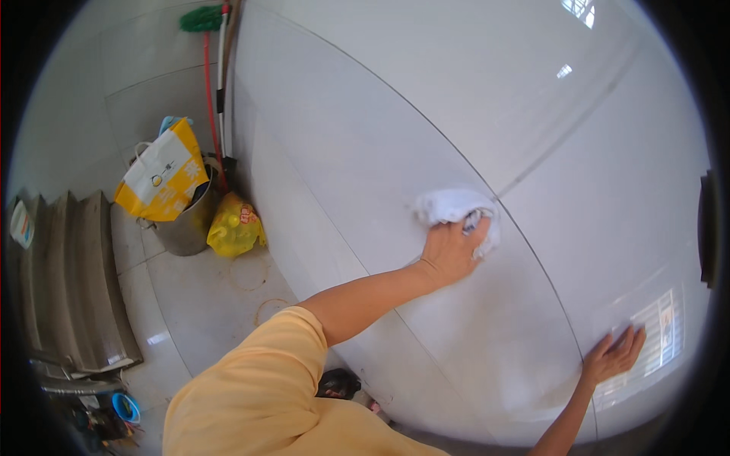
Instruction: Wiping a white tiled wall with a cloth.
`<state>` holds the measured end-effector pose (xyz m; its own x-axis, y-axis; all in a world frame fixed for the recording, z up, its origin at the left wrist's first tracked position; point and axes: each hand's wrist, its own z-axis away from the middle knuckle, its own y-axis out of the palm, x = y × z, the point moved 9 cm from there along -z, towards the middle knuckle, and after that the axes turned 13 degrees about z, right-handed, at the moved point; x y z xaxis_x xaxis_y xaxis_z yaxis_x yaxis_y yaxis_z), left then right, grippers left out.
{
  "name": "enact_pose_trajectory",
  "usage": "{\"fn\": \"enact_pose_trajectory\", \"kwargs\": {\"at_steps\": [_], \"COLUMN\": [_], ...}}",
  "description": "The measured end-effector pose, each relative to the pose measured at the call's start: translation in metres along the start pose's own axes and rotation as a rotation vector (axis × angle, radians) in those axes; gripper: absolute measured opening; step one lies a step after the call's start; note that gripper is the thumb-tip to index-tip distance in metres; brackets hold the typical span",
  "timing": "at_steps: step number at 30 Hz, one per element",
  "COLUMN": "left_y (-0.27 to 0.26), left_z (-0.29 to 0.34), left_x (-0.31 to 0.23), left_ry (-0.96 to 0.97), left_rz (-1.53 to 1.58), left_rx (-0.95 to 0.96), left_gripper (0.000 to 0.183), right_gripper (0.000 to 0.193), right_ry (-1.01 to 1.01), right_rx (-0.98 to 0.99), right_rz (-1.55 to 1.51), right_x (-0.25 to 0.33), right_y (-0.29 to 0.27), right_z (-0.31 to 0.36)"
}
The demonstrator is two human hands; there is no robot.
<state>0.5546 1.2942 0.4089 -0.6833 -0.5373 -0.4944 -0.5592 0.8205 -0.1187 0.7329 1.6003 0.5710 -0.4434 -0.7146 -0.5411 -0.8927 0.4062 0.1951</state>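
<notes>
A bunched white cloth [449, 204] lies pressed against the glossy light-grey tiled wall [342, 137]. My left hand [450, 254] grips it from below, the fingers partly hidden in its folds. The cloth sits beside a dark joint line between tiles, and its outer edge is blurred. Lower and to the right, my right hand [613, 357] touches the same wall with its fingers stretched out and nothing in them. A bright window reflection shows beside those fingers.
At the left stands a metal bin [186, 228] topped by a yellow-and-white bag [161, 171]. Next to it are a yellow plastic bag [234, 226] and long-handled cleaning tools [207, 99] leaning in the corner. Grey steps [76, 281] and a blue-rimmed container [126, 408] lie further left; a black bag [338, 384] is below.
</notes>
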Motion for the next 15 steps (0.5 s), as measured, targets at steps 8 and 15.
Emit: {"fn": "enact_pose_trajectory", "kwargs": {"at_steps": [8, 15], "left_y": [-0.061, -0.086], "left_z": [-0.048, -0.073], "left_x": [0.074, 0.133], "left_ry": [0.134, 0.019], "left_rz": [-0.031, -0.052], "left_rx": [-0.135, -0.132], "left_gripper": [0.061, 0.058], "right_gripper": [0.046, 0.051], "right_ry": [0.033, 0.022], "right_rx": [0.049, 0.005], "right_rz": [-0.006, 0.025], "right_x": [-0.013, 0.017], "right_y": [0.021, -0.013], "right_z": [0.027, -0.010]}}
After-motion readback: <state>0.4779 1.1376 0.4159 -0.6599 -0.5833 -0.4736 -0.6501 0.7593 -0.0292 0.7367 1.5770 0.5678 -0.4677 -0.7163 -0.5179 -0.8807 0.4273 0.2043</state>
